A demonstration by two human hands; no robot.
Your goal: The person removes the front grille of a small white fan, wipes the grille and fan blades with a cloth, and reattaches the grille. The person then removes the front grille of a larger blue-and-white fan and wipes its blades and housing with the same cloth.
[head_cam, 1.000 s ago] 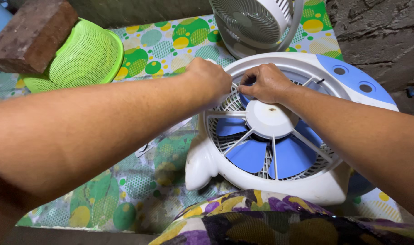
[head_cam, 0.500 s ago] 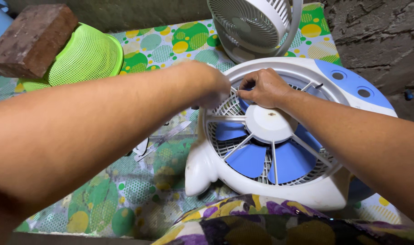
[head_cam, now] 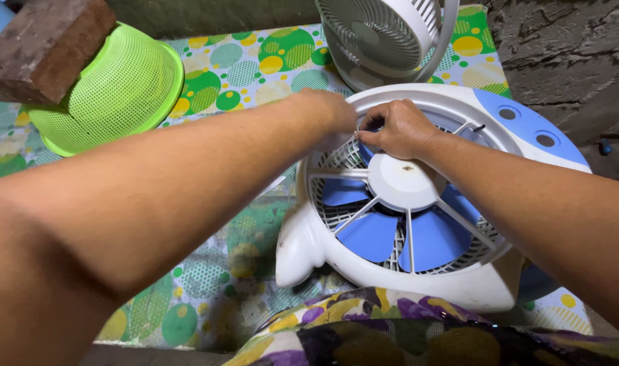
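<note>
fingers first: my right hand (head_cam: 399, 127) is curled nearly closed, thumb and fingertips pinched together on something small at the far edge of the grille; i cannot make out what the pinched bit is. the knuckles face up and the heel of the hand rests over the white round hub (head_cam: 404, 181) at the middle of the grille. my left hand (head_cam: 330, 112) comes in from the other side and meets the right one at the same spot, its fingers bent down into the grille spokes; the fingertips are hidden behind the hand, so i cannot tell whether they grip anything or only press there. the two hands touch or nearly touch at the thumbs.

the thing under both hands is a white box fan (head_cam: 458, 271) lying flat on its back, grille up, with blue blades (head_cam: 370, 234) showing between the white spokes and a blue panel (head_cam: 526, 129) with two round holes on its far right side. it lies on a cloth with green and yellow circles (head_cam: 255, 68). just beyond it stands a second, smaller white fan (head_cam: 381, 34), upright. off to my left a lime green mesh basket (head_cam: 113, 95) lies tipped over, with a brick (head_cam: 45, 44) resting against it. patterned fabric (head_cam: 391, 335) fills the near edge of the view.
</note>
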